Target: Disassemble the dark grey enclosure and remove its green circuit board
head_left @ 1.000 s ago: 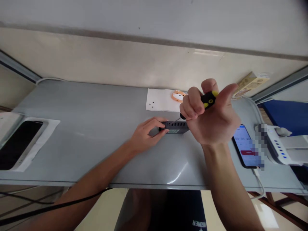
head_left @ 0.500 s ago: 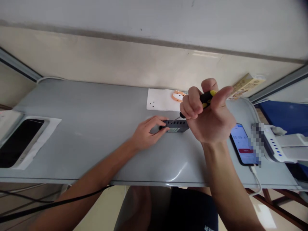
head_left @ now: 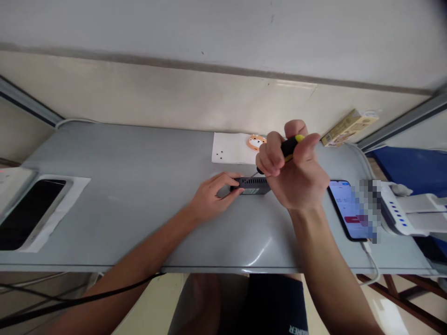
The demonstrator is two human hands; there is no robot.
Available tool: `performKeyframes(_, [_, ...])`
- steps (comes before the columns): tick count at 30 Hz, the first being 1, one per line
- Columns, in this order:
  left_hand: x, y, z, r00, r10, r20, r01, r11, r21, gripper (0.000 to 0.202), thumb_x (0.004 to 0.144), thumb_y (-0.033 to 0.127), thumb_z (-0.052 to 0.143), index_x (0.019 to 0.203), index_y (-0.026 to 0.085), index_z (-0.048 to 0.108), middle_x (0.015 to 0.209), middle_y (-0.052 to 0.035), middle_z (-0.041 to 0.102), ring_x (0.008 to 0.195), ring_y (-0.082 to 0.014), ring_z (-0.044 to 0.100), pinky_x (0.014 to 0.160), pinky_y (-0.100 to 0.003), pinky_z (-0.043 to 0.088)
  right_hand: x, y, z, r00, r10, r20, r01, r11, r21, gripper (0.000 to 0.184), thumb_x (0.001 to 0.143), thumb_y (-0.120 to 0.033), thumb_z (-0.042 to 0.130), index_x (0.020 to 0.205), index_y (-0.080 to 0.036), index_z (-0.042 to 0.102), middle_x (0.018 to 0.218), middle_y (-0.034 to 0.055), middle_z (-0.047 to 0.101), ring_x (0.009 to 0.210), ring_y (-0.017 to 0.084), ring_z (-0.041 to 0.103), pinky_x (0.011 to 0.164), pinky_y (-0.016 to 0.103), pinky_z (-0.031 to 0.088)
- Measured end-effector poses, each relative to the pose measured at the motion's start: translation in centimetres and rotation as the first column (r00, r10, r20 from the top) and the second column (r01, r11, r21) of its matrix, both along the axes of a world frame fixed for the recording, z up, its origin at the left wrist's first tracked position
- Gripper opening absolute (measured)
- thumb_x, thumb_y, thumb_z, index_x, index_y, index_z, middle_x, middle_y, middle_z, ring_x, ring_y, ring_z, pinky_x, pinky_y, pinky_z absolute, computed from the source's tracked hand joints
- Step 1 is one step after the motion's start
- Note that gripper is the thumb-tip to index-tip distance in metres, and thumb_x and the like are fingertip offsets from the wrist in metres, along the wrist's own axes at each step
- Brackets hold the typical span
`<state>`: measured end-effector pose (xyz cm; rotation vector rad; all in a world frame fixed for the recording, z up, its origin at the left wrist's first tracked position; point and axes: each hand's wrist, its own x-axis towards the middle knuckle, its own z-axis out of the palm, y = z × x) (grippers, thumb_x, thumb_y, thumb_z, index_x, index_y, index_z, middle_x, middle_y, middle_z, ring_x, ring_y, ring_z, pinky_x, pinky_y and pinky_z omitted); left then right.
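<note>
A flat black device with a row of vent slots and a label stands on its edge on the grey desk. My left hand pinches its left end between thumb and fingers. My right hand is closed around the black-and-yellow handle of a screwdriver. The screwdriver's thin shaft slants down left to the device's top edge; the exact spot its tip meets is too small to make out. My right hand hides the device's right end.
Behind the device lies white paper with several tiny dark screws and an orange bear-faced item. Right are a lit phone, a white charging hub and a yellow box. A dark-screened phone lies left.
My right hand and the screwdriver have shifted slightly left and down in view. The left hand keeps its pinch on the device. The camera view has tilted a little.
</note>
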<state>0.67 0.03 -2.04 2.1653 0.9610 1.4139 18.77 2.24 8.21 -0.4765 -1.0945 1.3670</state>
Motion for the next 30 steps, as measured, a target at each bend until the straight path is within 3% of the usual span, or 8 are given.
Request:
performKeyframes(5, [-0.12, 0.06, -0.01, 1.000, -0.004, -0.017, 0.004, 1.000, 0.004, 0.015, 0.090, 0.015, 0.075, 0.098, 0.021, 0.063, 0.116, -0.0061, 0.076, 0.101, -0.0154, 0.075, 0.090, -0.027, 0.060, -0.47, 0.26, -0.17, 0.999, -0.016, 0.038, 0.016, 1.000, -0.007, 0.046, 0.090, -0.074, 0.055, 0.088, -0.028, 0.057, 0.080, 0.0006, 0.055, 0.066, 0.015, 0.057, 0.054, 0.032, 0.049])
performKeyframes(10, [-0.12, 0.10, -0.04, 1.000, 0.005, -0.024, -0.005, 1.000, -0.003, 0.013, 0.091, 0.016, 0.074, 0.098, 0.021, 0.064, 0.115, -0.0059, 0.076, 0.098, -0.0152, 0.075, 0.090, -0.028, 0.060, -0.83, -0.03, 0.15, 0.997, -0.046, 0.057, 0.049, 0.998, -0.048, 0.047, 0.093, -0.077, 0.045, 0.091, -0.031, 0.057, 0.065, -0.0019, 0.045, 0.053, 0.016, 0.043, 0.047, 0.032, 0.042])
performKeyframes(13, [-0.12, 0.12, 0.03, 1.000, -0.012, -0.021, 0.012, 1.000, -0.003, 0.014, 0.091, 0.015, 0.073, 0.099, 0.021, 0.063, 0.115, -0.0062, 0.076, 0.101, -0.0157, 0.075, 0.091, -0.028, 0.060, -0.78, -0.12, 0.16, 0.999, -0.029, 0.020, 0.030, 0.999, -0.039, 0.036, 0.094, -0.069, 0.054, 0.094, -0.033, 0.055, 0.062, -0.0038, 0.044, 0.050, 0.014, 0.039, 0.047, 0.031, 0.041])
performKeyframes(16, [-0.15, 0.11, 0.02, 1.000, -0.016, -0.021, 0.016, 1.000, -0.018, 0.013, 0.092, 0.017, 0.072, 0.101, 0.022, 0.064, 0.115, -0.0065, 0.076, 0.102, -0.0167, 0.075, 0.093, -0.030, 0.060, -0.77, 0.00, 0.00, 0.999, -0.049, 0.014, 0.050, 0.999, -0.018, 0.035, 0.092, -0.066, 0.060, 0.092, -0.031, 0.054, 0.070, -0.0027, 0.051, 0.056, 0.014, 0.048, 0.051, 0.030, 0.046])
performKeyframes(19, [-0.17, 0.05, -0.13, 1.000, 0.007, -0.031, -0.008, 0.999, -0.048, 0.016, 0.092, 0.019, 0.072, 0.105, 0.022, 0.063, 0.115, -0.0062, 0.075, 0.104, -0.0176, 0.074, 0.095, -0.032, 0.060, -0.87, 0.21, -0.04, 0.995, -0.086, 0.058, 0.087, 0.996, -0.012, 0.046, 0.091, -0.075, 0.053, 0.087, -0.029, 0.055, 0.075, 0.0001, 0.055, 0.064, 0.016, 0.056, 0.054, 0.031, 0.049])
performKeyframes(24, [-0.13, -0.03, -0.15, 0.998, 0.027, -0.050, -0.031, 0.996, -0.079, 0.019, 0.091, 0.020, 0.072, 0.106, 0.023, 0.061, 0.115, -0.0046, 0.075, 0.104, -0.0169, 0.074, 0.095, -0.032, 0.060, -0.89, 0.23, 0.04, 0.999, -0.039, 0.014, 0.039, 0.999, 0.008, 0.050, 0.094, -0.077, 0.042, 0.090, -0.030, 0.056, 0.061, -0.0033, 0.041, 0.052, 0.015, 0.042, 0.047, 0.030, 0.042])
performKeyframes(27, [-0.10, -0.03, 0.01, 0.999, 0.019, -0.046, -0.022, 0.998, -0.062, 0.020, 0.091, 0.018, 0.072, 0.106, 0.023, 0.061, 0.115, -0.0042, 0.075, 0.104, -0.0165, 0.074, 0.096, -0.031, 0.059, -0.75, 0.06, -0.01, 1.000, -0.030, -0.005, 0.030, 1.000, 0.004, 0.040, 0.094, -0.072, 0.050, 0.093, -0.032, 0.055, 0.060, -0.0045, 0.040, 0.050, 0.014, 0.038, 0.047, 0.030, 0.040])
performKeyframes(30, [-0.09, -0.05, 0.05, 0.997, 0.051, -0.063, -0.054, 0.997, -0.051, 0.023, 0.090, 0.019, 0.073, 0.109, 0.024, 0.060, 0.115, -0.0039, 0.075, 0.104, -0.0168, 0.074, 0.095, -0.031, 0.060, -0.65, -0.05, -0.02, 0.998, -0.050, 0.031, 0.051, 0.998, -0.040, 0.035, 0.091, -0.067, 0.061, 0.092, -0.032, 0.053, 0.066, -0.0034, 0.046, 0.056, 0.015, 0.046, 0.051, 0.030, 0.045])
